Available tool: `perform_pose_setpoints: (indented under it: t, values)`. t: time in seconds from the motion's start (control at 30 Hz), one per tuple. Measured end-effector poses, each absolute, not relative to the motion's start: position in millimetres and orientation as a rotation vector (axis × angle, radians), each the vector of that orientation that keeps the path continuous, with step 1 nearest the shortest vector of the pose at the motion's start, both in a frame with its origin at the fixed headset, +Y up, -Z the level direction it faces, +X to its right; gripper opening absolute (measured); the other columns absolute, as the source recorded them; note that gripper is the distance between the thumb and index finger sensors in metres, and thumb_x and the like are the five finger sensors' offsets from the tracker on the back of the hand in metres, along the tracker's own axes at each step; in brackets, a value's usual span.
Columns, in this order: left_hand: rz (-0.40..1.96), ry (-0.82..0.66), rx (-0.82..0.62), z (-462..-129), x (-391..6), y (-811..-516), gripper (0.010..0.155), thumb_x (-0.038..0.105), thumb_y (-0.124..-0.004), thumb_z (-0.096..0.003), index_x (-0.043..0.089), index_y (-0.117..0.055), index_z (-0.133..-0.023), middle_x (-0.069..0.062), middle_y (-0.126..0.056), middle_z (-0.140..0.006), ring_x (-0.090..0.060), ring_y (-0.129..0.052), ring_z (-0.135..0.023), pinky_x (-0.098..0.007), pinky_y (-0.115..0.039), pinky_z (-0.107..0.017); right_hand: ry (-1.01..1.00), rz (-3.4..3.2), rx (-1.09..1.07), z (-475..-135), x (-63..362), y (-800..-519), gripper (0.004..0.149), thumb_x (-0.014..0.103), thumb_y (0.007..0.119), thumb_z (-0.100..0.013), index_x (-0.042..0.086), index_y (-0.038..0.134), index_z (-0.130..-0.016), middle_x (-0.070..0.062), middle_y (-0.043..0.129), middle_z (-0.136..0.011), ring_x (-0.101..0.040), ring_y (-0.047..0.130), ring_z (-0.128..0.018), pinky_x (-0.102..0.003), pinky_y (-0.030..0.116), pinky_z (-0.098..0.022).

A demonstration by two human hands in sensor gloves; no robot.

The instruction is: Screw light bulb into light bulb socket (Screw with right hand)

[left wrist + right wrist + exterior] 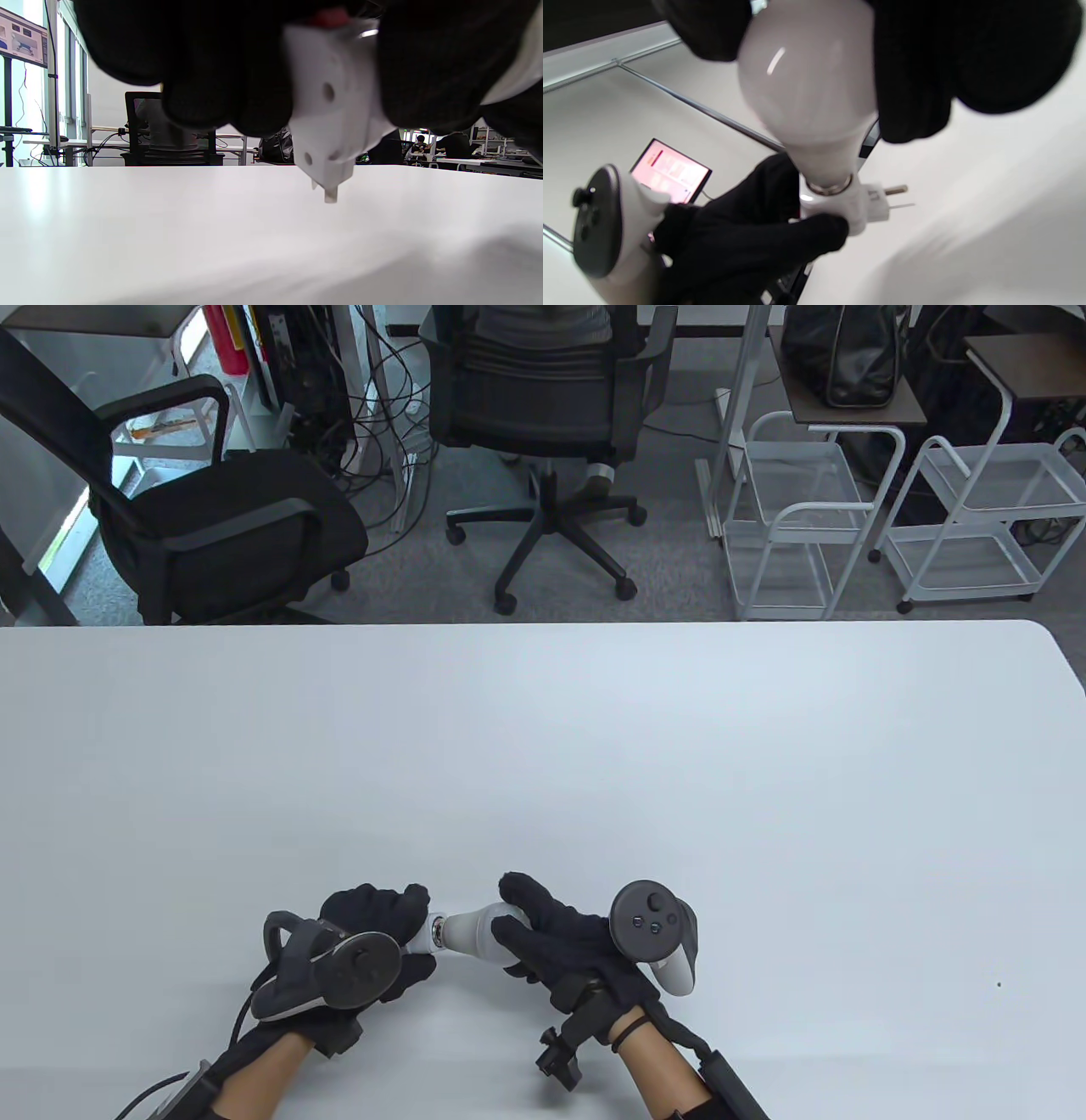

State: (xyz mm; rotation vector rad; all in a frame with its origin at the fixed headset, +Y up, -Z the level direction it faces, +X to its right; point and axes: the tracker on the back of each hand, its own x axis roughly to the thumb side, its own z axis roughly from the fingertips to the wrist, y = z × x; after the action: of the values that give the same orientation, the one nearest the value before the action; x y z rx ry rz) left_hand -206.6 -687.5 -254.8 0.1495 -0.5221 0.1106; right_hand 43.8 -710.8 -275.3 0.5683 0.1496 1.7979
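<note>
A white light bulb [475,931] lies sideways between my hands, just above the white table [543,746]. My right hand [543,933] grips its round end; it also shows in the right wrist view [806,84]. My left hand [373,937] grips the white plug-in socket [422,937]. The bulb's metal base [438,931] sits at the socket's mouth, with a metal ring still showing [828,189]. In the left wrist view the socket [331,110] hangs from my gloved fingers [203,63], its prongs pointing down at the table. In the right wrist view the socket [855,207] shows its prongs to the right.
Both hands are near the table's front edge, left of centre. Beyond the far edge stand two black office chairs [534,424] and white wire carts [789,517].
</note>
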Motion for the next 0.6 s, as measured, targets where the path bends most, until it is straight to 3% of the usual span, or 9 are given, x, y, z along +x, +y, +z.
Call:
perform_pose_setpoints:
  t: [0.07,0.13,0.2,0.3,0.4,0.47,0.5,0.53,0.6]
  values:
    - [0.142,-0.519,0.135,-255.7,-206.6,-688.9,0.074,0.054,-0.092,-0.0434,0.010,-0.073,-0.100,-0.014,-0.095,-0.080,-0.032,-0.092,-0.073,-0.057,-0.071,-0.063,0.132,1.784,0.544,-275.0,45.8,-711.7,0.058,0.035,0.066,-0.061,-0.004,0.053,-0.101,-0.049,0.069,-0.074,-0.048,0.091,-0.049,-0.053,0.081,-0.030]
    - [0.118,-0.513,0.142,-255.8,-206.2,-689.7,0.074,0.054,-0.092,-0.0437,0.010,-0.072,-0.100,-0.014,-0.095,-0.081,-0.031,-0.092,-0.074,-0.057,-0.070,-0.063,0.178,1.735,0.560,-275.3,45.1,-712.6,0.062,0.032,0.070,-0.060,-0.007,0.050,-0.103,-0.046,0.053,-0.092,-0.052,0.087,-0.052,-0.054,0.079,-0.032]
    - [0.114,-0.512,0.148,-255.5,-206.5,-689.0,0.075,0.054,-0.091,-0.0437,0.010,-0.072,-0.100,-0.014,-0.095,-0.081,-0.031,-0.092,-0.074,-0.057,-0.070,-0.063,0.204,1.732,0.569,-274.4,44.0,-713.7,0.062,0.029,0.070,-0.059,-0.008,0.045,-0.104,-0.045,0.046,-0.094,-0.053,0.083,-0.056,-0.054,0.077,-0.034]
    - [0.110,-0.513,0.160,-255.0,-206.5,-688.5,0.075,0.055,-0.091,-0.0436,0.010,-0.072,-0.100,-0.014,-0.095,-0.081,-0.031,-0.092,-0.074,-0.057,-0.070,-0.064,0.167,1.754,0.543,-274.5,43.8,-712.2,0.062,0.031,0.069,-0.060,-0.007,0.046,-0.103,-0.045,0.057,-0.085,-0.049,0.088,-0.049,-0.050,0.080,-0.030]
    - [0.116,-0.510,0.161,-255.1,-206.2,-688.8,0.075,0.055,-0.091,-0.0437,0.010,-0.072,-0.101,-0.013,-0.094,-0.081,-0.031,-0.091,-0.074,-0.057,-0.070,-0.064,0.124,1.812,0.530,-274.6,46.6,-711.5,0.054,0.034,0.067,-0.061,0.006,0.051,-0.104,-0.047,0.073,-0.069,-0.044,0.094,-0.041,-0.046,0.084,-0.023]
    - [0.111,-0.510,0.164,-254.9,-205.4,-688.9,0.074,0.054,-0.091,-0.0438,0.010,-0.072,-0.101,-0.014,-0.094,-0.081,-0.031,-0.091,-0.074,-0.057,-0.070,-0.064,0.122,1.791,0.517,-274.0,47.0,-713.1,0.052,0.033,0.067,-0.061,0.001,0.058,-0.101,-0.049,0.071,-0.072,-0.047,0.092,-0.044,-0.049,0.083,-0.026]
    - [0.100,-0.509,0.170,-254.6,-205.3,-688.5,0.075,0.054,-0.091,-0.0437,0.010,-0.072,-0.100,-0.014,-0.094,-0.081,-0.031,-0.091,-0.074,-0.057,-0.070,-0.064,0.126,1.756,0.508,-274.0,47.3,-714.1,0.053,0.032,0.068,-0.060,-0.001,0.059,-0.101,-0.049,0.068,-0.077,-0.049,0.091,-0.046,-0.050,0.082,-0.027]
    - [0.094,-0.509,0.171,-254.6,-205.6,-688.1,0.075,0.054,-0.091,-0.0439,0.010,-0.072,-0.101,-0.014,-0.094,-0.081,-0.031,-0.091,-0.074,-0.057,-0.070,-0.064,0.148,1.725,0.514,-274.2,46.9,-714.7,0.056,0.031,0.069,-0.060,-0.004,0.056,-0.102,-0.046,0.054,-0.091,-0.052,0.089,-0.047,-0.052,0.081,-0.029]
    - [0.103,-0.500,0.179,-255.3,-207.1,-687.3,0.075,0.054,-0.091,-0.0438,0.010,-0.072,-0.101,-0.014,-0.094,-0.081,-0.031,-0.091,-0.075,-0.057,-0.069,-0.064,0.190,1.694,0.534,-274.0,46.0,-715.3,0.059,0.028,0.069,-0.059,-0.006,0.051,-0.104,-0.047,0.044,-0.094,-0.054,0.084,-0.052,-0.053,0.078,-0.032]
